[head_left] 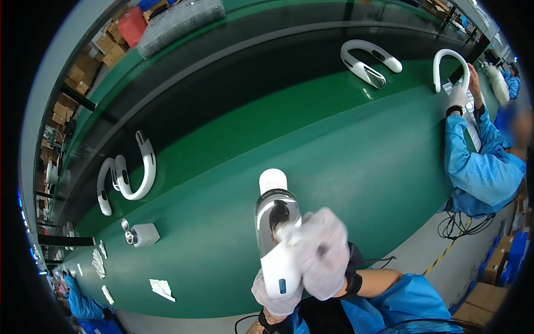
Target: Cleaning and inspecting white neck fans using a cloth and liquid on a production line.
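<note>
One white device (281, 261), with a shiny middle and a dotted far tip, lay before us in the head view, over the near middle of the green bench (356, 150). We clasped its near end in our gloved left hand (272, 294); our gloved right hand (322, 250), blurred, was curled against its right side, and we could not tell whether it grasped anything. Left of us sat a white bottle (147, 235) with its lid raised, and nearer, a crumpled white cloth (162, 289). Far right, a co-worker (483, 172) held a white loop (451, 53).
</note>
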`<state>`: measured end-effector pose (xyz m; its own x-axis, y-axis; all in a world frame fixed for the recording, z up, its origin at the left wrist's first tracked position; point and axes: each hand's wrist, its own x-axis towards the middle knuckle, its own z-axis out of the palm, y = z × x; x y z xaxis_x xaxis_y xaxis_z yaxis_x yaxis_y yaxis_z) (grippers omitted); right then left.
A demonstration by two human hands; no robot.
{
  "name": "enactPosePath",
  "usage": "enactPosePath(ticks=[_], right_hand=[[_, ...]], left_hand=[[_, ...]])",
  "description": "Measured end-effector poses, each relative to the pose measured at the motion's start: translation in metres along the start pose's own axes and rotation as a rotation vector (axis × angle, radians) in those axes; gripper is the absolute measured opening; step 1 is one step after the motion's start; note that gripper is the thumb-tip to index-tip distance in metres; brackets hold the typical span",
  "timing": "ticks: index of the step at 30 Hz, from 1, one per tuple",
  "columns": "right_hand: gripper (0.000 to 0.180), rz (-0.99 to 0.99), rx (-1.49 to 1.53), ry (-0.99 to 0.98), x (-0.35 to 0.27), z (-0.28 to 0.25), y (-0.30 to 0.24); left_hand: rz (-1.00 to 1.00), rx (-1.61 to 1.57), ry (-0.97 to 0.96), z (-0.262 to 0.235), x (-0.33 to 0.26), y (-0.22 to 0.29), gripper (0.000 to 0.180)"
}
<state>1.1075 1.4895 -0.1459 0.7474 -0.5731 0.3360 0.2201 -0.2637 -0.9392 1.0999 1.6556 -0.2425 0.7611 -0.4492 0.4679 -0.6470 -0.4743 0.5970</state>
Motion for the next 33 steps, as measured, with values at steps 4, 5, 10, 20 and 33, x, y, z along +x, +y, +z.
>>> enactPosePath(ticks=[4, 5, 10, 20, 33], right_hand=[[0.018, -0.365, -0.149, -0.317, 0.027, -0.013, 0.009], [0.017, -0.508, -0.380, -0.307, 0.036, -0.018, 0.009], [0.018, -0.170, 0.003, -0.125, 0.051, -0.012, 0.006], [0.028, -0.286, 0.154, -0.703, -0.016, -0.003, 0.043], [0.019, -0.141, 0.213, -0.587, -0.011, 0.054, 0.040]], left_hand=[[-0.023, 0.042, 0.166, 0.007, -0.015, -0.013, 0.053], [-0.044, -0.032, 0.109, 0.008, -0.010, -0.012, 0.040], [-0.150, -0.136, -0.013, -0.015, 0.003, -0.006, 0.029], [-0.434, -0.227, -0.128, -0.114, 0.001, -0.026, 0.041], [-0.737, -0.972, 0.525, -0.077, 0.014, -0.110, 0.048]])
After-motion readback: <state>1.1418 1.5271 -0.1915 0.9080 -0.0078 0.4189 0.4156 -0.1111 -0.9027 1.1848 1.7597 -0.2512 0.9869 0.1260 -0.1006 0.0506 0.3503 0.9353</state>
